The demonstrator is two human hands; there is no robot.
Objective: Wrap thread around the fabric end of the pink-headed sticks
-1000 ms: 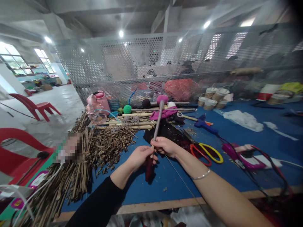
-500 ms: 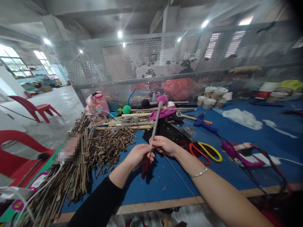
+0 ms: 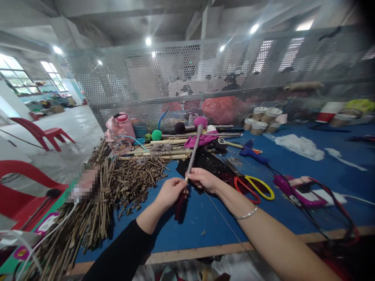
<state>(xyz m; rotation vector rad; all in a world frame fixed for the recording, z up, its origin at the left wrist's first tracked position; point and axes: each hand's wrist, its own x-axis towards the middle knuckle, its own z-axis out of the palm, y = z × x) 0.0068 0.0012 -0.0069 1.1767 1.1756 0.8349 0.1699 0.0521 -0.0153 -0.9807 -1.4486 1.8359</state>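
Note:
A thin greyish wooden stick [image 3: 193,153] slants up and away from me over the table. My right hand [image 3: 204,179] pinches it near its lower end. Close against that hand, my left hand [image 3: 170,193] is also closed at the stick's pale lower tip. Beneath the left fingers hangs a dark red strip [image 3: 178,208], perhaps cloth; its upper part is hidden by the hand. Scissors [image 3: 254,189] with one red and one yellow handle lie to the right of my right hand, and a black cloth [image 3: 209,162] is spread behind the hands.
Bundled dry twigs [image 3: 107,210] cover the left of the blue table [image 3: 211,230]. Peeled sticks and yarn balls, one green [image 3: 157,135], lie farther back. A blue glue gun [image 3: 252,152], a purple device [image 3: 299,191] with cables and paper cups [image 3: 259,128] are at right.
My left fingers have curled in more tightly at the stick's lower end. The dark red strip below them hangs narrower. My right hand has barely moved.

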